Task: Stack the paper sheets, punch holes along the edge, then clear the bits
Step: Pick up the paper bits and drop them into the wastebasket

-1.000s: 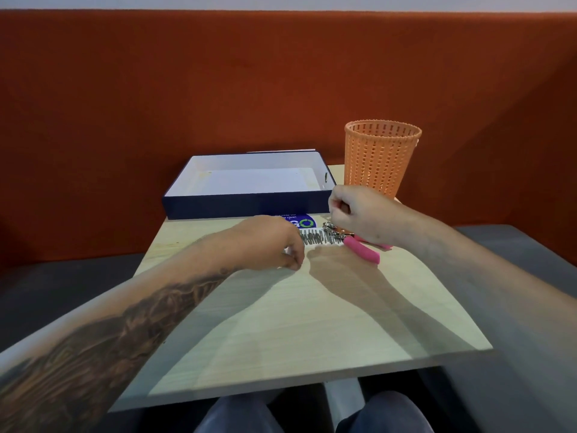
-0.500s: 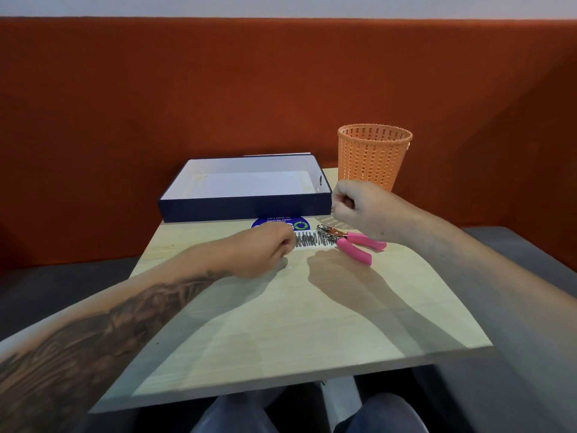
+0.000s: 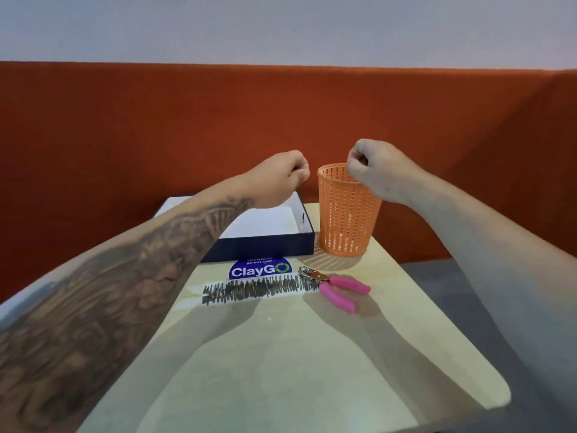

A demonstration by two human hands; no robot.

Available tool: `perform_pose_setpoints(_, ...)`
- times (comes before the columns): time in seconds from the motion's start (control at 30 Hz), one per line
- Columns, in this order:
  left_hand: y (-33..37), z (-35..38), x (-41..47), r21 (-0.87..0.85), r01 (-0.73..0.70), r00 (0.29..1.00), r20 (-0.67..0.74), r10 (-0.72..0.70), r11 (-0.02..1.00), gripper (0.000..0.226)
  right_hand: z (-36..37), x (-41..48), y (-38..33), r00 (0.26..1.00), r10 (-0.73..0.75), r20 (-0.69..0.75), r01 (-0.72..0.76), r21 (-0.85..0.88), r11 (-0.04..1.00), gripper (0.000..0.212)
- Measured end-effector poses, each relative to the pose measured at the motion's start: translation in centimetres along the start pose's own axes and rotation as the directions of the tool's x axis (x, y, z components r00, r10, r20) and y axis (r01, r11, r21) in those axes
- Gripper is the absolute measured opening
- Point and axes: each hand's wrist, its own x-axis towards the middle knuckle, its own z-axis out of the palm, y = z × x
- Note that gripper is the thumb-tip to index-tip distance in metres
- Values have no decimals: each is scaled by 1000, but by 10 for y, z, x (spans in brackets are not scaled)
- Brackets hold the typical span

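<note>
My right hand [image 3: 376,170] hovers over the near rim of the orange mesh basket [image 3: 345,223], fingers pinched tight. My left hand [image 3: 281,176] is raised just left of the basket, above the navy box [image 3: 265,243], also pinched. Nothing shows between the fingers of either hand. White paper [image 3: 259,223] lies inside the box. The pink-handled hole punch [image 3: 338,287] rests on the table [image 3: 281,370], touched by neither hand. One tiny white bit [image 3: 269,318] lies on the table in front of the punch.
A blue ClayGO sticker [image 3: 260,270] and a scribbled white strip [image 3: 256,290] sit flat on the table before the box. An orange padded backrest [image 3: 281,120] runs behind the table. The basket stands at the back right corner.
Both hands have lifted from the table near the strip and punch, up and back to the basket's rim. The camera tilted upward.
</note>
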Motion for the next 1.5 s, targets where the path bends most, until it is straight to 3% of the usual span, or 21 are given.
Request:
perform_pose_setpoints(0.27,12,25,78,-12,35,999,26,-35,999,15,2,41,31,992,102,80,-90,-142,986,13)
perform_pose_setpoints(0.43,11,39,96,-25,60,997,59,-59,998,12,6,55,46,981,104,166,-68,-208,976,11)
perform_pose_setpoints(0.63,7,47,101,-85,73,995,76,-66,994,13,6,58,54,975,99,198,-68,-156,985,26)
perform_pose_setpoints(0.8,7,47,103,-68,87,992,98,-80,994,6,5,55,57,981,85,176,-61,-138,989,19)
perform_pose_setpoints(0.97,7,46,102,-79,100,992,91,-93,992,15,2,53,56,985,81,154,-60,-133,989,16)
perform_pose_setpoints(1.27,8,45,100,-100,97,992,85,-88,990,11,0,51,56,983,72,168,-52,-116,992,19)
perform_pose_setpoints(1.5,7,45,100,-110,100,990,112,-87,989,35,0,49,58,988,73,139,-61,-90,994,13)
